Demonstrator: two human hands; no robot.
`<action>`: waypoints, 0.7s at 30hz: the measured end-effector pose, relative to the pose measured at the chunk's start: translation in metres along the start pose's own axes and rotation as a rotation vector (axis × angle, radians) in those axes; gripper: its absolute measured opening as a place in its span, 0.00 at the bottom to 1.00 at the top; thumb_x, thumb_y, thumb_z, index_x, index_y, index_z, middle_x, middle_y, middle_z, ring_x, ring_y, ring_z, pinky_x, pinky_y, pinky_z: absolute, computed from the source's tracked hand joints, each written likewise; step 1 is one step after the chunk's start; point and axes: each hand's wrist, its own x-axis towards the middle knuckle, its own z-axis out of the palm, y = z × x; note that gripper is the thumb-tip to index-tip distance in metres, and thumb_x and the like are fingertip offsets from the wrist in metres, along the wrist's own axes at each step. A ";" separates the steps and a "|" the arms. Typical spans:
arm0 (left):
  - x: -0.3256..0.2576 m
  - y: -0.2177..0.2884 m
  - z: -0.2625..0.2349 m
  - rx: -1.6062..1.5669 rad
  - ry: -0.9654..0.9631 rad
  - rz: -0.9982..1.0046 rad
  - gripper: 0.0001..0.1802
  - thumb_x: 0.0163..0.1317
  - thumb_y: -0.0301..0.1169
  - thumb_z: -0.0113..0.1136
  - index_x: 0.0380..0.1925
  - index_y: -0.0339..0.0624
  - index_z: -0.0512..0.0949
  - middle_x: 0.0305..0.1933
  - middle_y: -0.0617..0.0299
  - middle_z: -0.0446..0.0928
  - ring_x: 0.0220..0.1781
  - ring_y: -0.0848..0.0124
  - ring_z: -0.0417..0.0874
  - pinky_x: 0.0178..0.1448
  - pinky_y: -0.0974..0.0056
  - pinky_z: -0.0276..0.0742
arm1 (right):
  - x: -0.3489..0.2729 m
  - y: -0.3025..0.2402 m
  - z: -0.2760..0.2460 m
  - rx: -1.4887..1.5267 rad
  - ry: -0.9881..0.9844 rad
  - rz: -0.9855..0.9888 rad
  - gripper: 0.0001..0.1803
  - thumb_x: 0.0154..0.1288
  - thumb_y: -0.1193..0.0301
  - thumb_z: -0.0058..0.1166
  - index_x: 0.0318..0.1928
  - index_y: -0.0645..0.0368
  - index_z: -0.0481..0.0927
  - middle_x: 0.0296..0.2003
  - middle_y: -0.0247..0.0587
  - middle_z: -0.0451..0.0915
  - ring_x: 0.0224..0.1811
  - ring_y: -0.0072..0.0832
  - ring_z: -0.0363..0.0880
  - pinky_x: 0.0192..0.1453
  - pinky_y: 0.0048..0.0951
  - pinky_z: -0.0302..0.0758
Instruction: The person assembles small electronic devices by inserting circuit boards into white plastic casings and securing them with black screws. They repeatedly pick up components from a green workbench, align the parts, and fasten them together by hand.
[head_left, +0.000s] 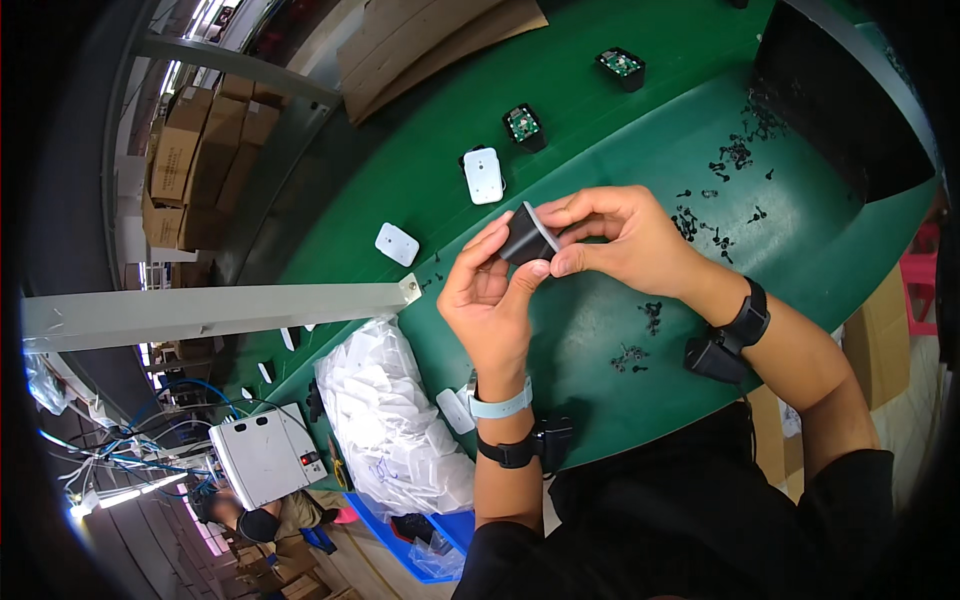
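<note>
Above the green table, both my hands hold a small black device housing (pixel 524 240) with a pale cover along its right-hand edge. My left hand (pixel 488 290) is closed round the black body, its thumb underneath. With thumb and fingers, my right hand (pixel 603 232) grips the pale cover's edge. Up ahead lie a white cover (pixel 483 176) resting on a dark part, and two open black housings with green circuit boards, the nearer housing (pixel 524 128) and the farther housing (pixel 621 68). Another white cover (pixel 397 244) lies farther left.
Small black parts (pixel 737 152) are scattered to the right, with more parts (pixel 630 358) nearer me. A clear bag of white pieces (pixel 390 420) stands left of my forearm, above a blue bin (pixel 440 560). A pale metal bar (pixel 220 312) reaches in from the left. A black panel (pixel 850 100) stands far right.
</note>
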 end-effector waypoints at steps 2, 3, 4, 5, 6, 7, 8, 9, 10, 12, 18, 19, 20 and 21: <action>-0.001 0.000 0.001 -0.032 0.020 -0.019 0.25 0.54 0.10 0.68 0.54 0.28 0.76 0.63 0.41 0.75 0.65 0.55 0.79 0.69 0.52 0.77 | -0.003 0.005 0.001 -0.089 0.032 -0.065 0.19 0.55 0.79 0.73 0.48 0.66 0.84 0.55 0.51 0.83 0.50 0.29 0.84 0.55 0.31 0.82; -0.001 -0.001 0.002 -0.064 0.032 -0.036 0.25 0.55 0.10 0.67 0.55 0.28 0.76 0.64 0.41 0.75 0.65 0.56 0.79 0.68 0.53 0.78 | -0.004 0.008 0.002 -0.131 0.046 -0.096 0.18 0.54 0.80 0.73 0.47 0.65 0.85 0.56 0.53 0.82 0.51 0.32 0.84 0.56 0.32 0.82; -0.001 -0.002 0.002 -0.096 0.044 -0.052 0.25 0.57 0.11 0.67 0.55 0.29 0.76 0.64 0.42 0.75 0.65 0.56 0.79 0.68 0.54 0.79 | -0.005 0.008 0.002 -0.284 0.062 -0.213 0.18 0.53 0.80 0.73 0.46 0.65 0.85 0.56 0.53 0.82 0.51 0.34 0.84 0.55 0.33 0.82; -0.001 -0.003 0.004 -0.143 0.060 -0.089 0.25 0.58 0.11 0.66 0.56 0.29 0.75 0.64 0.42 0.75 0.65 0.57 0.79 0.66 0.54 0.79 | -0.005 0.005 0.003 -0.437 0.077 -0.330 0.18 0.52 0.79 0.74 0.45 0.65 0.85 0.55 0.53 0.83 0.50 0.36 0.84 0.54 0.33 0.82; 0.000 -0.004 0.006 -0.186 0.079 -0.123 0.25 0.59 0.12 0.65 0.57 0.30 0.75 0.64 0.43 0.75 0.64 0.57 0.79 0.65 0.55 0.80 | -0.005 0.003 0.004 -0.586 0.091 -0.449 0.18 0.51 0.78 0.74 0.44 0.65 0.86 0.55 0.54 0.83 0.50 0.39 0.85 0.53 0.34 0.82; 0.000 -0.004 0.007 -0.230 0.097 -0.156 0.24 0.60 0.12 0.64 0.58 0.30 0.74 0.64 0.43 0.75 0.64 0.58 0.79 0.64 0.56 0.81 | -0.004 0.003 0.006 -0.629 0.100 -0.487 0.18 0.50 0.77 0.75 0.44 0.65 0.86 0.55 0.53 0.83 0.50 0.41 0.85 0.52 0.34 0.82; 0.000 -0.004 0.008 -0.229 0.101 -0.177 0.25 0.62 0.13 0.63 0.60 0.31 0.73 0.63 0.45 0.76 0.63 0.59 0.79 0.65 0.57 0.80 | -0.003 0.003 0.006 -0.672 0.109 -0.526 0.18 0.49 0.76 0.75 0.43 0.64 0.86 0.55 0.53 0.83 0.49 0.43 0.84 0.51 0.35 0.82; 0.000 -0.005 0.010 -0.234 0.102 -0.198 0.25 0.63 0.15 0.61 0.61 0.32 0.72 0.62 0.46 0.76 0.62 0.61 0.80 0.65 0.57 0.79 | -0.003 0.003 0.005 -0.722 0.120 -0.564 0.18 0.48 0.75 0.76 0.42 0.64 0.86 0.54 0.53 0.83 0.49 0.45 0.84 0.50 0.35 0.82; -0.001 -0.005 0.010 -0.239 0.103 -0.219 0.25 0.65 0.16 0.60 0.62 0.33 0.71 0.61 0.47 0.77 0.61 0.62 0.80 0.65 0.58 0.79 | -0.002 0.002 0.004 -0.754 0.125 -0.601 0.18 0.49 0.75 0.75 0.42 0.64 0.86 0.53 0.52 0.83 0.49 0.45 0.84 0.50 0.36 0.82; -0.001 -0.007 0.006 -0.301 0.070 -0.223 0.24 0.66 0.16 0.60 0.62 0.33 0.71 0.61 0.48 0.77 0.61 0.62 0.80 0.64 0.58 0.79 | -0.002 0.002 0.002 -0.817 0.134 -0.674 0.16 0.50 0.73 0.74 0.40 0.64 0.86 0.52 0.51 0.84 0.49 0.44 0.83 0.51 0.38 0.82; -0.002 0.003 0.013 -0.250 0.088 -0.206 0.21 0.67 0.18 0.57 0.60 0.32 0.71 0.59 0.46 0.77 0.59 0.62 0.81 0.65 0.56 0.79 | 0.000 -0.002 0.004 -0.950 0.118 -0.781 0.12 0.51 0.75 0.73 0.37 0.63 0.85 0.52 0.49 0.83 0.49 0.44 0.83 0.50 0.36 0.82; -0.002 0.003 0.014 -0.239 0.107 -0.220 0.20 0.67 0.18 0.57 0.59 0.32 0.71 0.60 0.45 0.77 0.59 0.61 0.81 0.66 0.56 0.78 | -0.002 -0.002 0.003 -0.878 0.094 -0.703 0.13 0.52 0.76 0.72 0.39 0.63 0.85 0.52 0.48 0.83 0.49 0.42 0.83 0.50 0.35 0.82; -0.001 0.002 0.014 -0.266 0.080 -0.219 0.20 0.67 0.18 0.56 0.59 0.31 0.71 0.61 0.43 0.76 0.60 0.61 0.81 0.67 0.55 0.78 | -0.004 -0.002 0.001 -0.805 0.070 -0.625 0.14 0.53 0.77 0.71 0.42 0.63 0.84 0.51 0.48 0.83 0.49 0.40 0.84 0.50 0.34 0.82; 0.000 0.001 0.012 -0.290 0.055 -0.218 0.20 0.67 0.18 0.56 0.59 0.31 0.71 0.62 0.42 0.76 0.61 0.60 0.80 0.67 0.55 0.77 | -0.005 -0.002 0.002 -0.729 0.046 -0.547 0.15 0.55 0.77 0.70 0.44 0.63 0.83 0.51 0.48 0.84 0.49 0.38 0.84 0.50 0.32 0.82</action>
